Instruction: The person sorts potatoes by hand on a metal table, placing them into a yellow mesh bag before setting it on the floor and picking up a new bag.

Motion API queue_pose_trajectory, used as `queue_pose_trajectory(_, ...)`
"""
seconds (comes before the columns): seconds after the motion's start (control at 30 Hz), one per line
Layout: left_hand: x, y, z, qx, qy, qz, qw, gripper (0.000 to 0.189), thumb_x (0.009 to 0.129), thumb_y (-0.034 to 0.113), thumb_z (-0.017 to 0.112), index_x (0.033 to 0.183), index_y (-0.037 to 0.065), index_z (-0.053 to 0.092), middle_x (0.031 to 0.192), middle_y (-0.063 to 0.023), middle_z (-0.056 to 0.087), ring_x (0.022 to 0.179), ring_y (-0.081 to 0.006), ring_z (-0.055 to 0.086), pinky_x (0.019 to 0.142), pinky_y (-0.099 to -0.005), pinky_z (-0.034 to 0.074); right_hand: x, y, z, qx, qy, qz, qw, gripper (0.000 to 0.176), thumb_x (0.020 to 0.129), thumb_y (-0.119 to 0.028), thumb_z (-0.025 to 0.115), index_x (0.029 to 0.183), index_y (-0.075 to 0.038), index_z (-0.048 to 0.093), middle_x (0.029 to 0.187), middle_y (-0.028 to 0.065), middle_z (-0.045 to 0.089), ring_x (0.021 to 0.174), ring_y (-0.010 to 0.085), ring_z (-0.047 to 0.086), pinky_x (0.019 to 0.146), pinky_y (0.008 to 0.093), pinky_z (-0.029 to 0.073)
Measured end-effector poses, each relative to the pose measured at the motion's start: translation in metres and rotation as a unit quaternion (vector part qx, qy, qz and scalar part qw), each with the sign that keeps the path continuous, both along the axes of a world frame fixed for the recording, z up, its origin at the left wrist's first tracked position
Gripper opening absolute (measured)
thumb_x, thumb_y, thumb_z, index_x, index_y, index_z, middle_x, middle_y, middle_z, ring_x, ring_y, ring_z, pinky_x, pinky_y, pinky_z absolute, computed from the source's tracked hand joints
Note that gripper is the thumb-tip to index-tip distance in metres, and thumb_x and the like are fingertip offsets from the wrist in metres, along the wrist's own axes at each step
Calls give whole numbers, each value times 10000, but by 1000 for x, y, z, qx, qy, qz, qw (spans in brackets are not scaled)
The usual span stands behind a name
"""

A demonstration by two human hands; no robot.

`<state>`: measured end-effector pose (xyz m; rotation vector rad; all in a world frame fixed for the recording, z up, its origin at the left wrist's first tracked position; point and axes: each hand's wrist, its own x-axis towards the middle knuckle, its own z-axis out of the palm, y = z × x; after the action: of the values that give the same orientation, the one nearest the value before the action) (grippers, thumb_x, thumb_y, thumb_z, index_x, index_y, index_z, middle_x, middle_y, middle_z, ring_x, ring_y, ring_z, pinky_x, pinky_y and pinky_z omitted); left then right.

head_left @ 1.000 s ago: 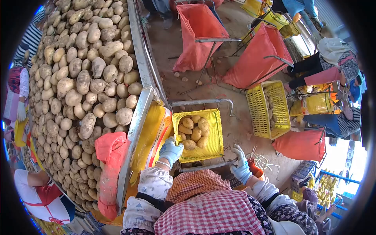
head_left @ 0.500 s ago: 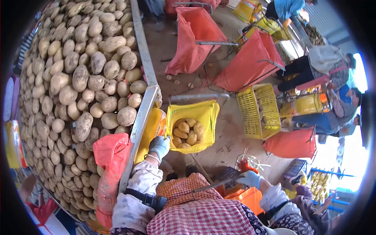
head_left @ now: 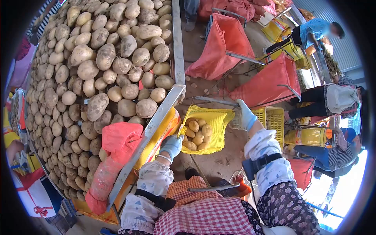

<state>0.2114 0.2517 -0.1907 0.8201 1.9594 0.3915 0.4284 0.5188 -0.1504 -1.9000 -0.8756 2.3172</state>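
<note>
A yellow mesh sack (head_left: pixel 213 117) hangs open in front of me with several potatoes (head_left: pixel 196 133) inside. My left hand (head_left: pixel 171 145), in a pale blue glove, grips the sack's near left edge. My right hand (head_left: pixel 244 114), also gloved, holds the sack's far right edge against a metal frame bar (head_left: pixel 211 101). To the left a big heap of potatoes (head_left: pixel 98 66) lies on a sorting table with a metal rail (head_left: pixel 156 121).
Red sacks (head_left: pixel 219 47) hang on frames ahead, with another red sack (head_left: pixel 270 82) beside them. A yellow crate (head_left: pixel 270 117) sits behind my right arm. A red bag (head_left: pixel 117 137) drapes over the rail. Other people (head_left: pixel 313 33) work at the right. Orange tool (head_left: pixel 235 190) lies below.
My right hand rose from the orange thing near my lap to the sack's far right edge. My left hand stayed on the sack's left edge. The view swung left.
</note>
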Motion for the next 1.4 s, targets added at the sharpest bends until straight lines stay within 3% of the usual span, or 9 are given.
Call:
queue_pose_trajectory(0.17,9,-3,0,11,-48,67,997,466,930,444,451,938,26,658,849,-237,654,824,-389,628,731,-449,473,3,-14,46,1,-84,-42,996,630,805,-672,477,1115,-130,562,1075,133,613,1009,313,547,886,484,393)
queue_pose_trajectory(0.47,18,2,6,64,30,45,996,482,922,463,453,966,29,657,893,-235,654,881,-405,616,780,-454,474,23,16,-36,-18,72,-174,982,215,853,-263,466,899,-82,573,917,128,642,915,321,605,866,460,455)
queue_pose_trajectory(0.73,22,-38,-26,44,-35,130,990,518,924,483,470,921,-10,627,740,-189,637,729,-345,616,656,-423,463,17,50,17,519,44,-36,853,247,800,6,515,1043,-13,552,1030,112,604,958,204,554,831,322,469)
queue_pose_trajectory(0.83,22,-62,-37,66,-83,165,981,477,922,446,507,953,-14,627,728,-123,619,698,-233,603,665,-357,478,25,1,21,520,14,-119,846,435,873,-87,554,1273,28,429,1233,158,519,1134,231,500,960,337,409)
queue_pose_trajectory(0.9,24,-68,-36,62,-92,121,986,467,937,451,437,978,33,641,892,-228,654,897,-392,617,782,-439,477,53,-43,9,500,-107,15,859,682,891,-191,610,1413,41,237,1394,190,377,1279,259,394,1053,354,332)
queue_pose_trajectory(1.03,40,-80,-17,38,-46,104,993,481,926,470,455,927,28,647,851,-222,654,849,-382,620,787,-447,460,37,-136,-53,521,-95,123,839,794,833,-190,689,1417,61,213,1412,208,344,1298,268,367,1083,333,295)
queue_pose_trajectory(1.17,42,-99,-35,59,11,120,991,492,930,473,426,940,33,647,879,-221,660,883,-382,621,786,-450,466,-9,-110,-79,445,-207,123,863,676,811,-123,672,1368,53,333,1299,197,474,1175,258,490,1001,328,395)
queue_pose_trajectory(1.23,38,-99,-11,24,18,95,995,476,928,460,423,951,41,647,888,-217,661,892,-380,621,789,-454,470,-2,-76,-122,258,13,160,953,520,793,-53,606,1286,27,462,1147,153,592,990,244,590,865,332,482)
queue_pose_trajectory(1.4,58,-112,-5,2,170,121,978,330,852,347,494,1015,112,658,923,-174,665,887,-363,633,771,-489,484,-2,-76,-148,205,61,-37,976,389,813,-11,482,1194,-20,558,974,67,640,804,200,602,738,310,505)
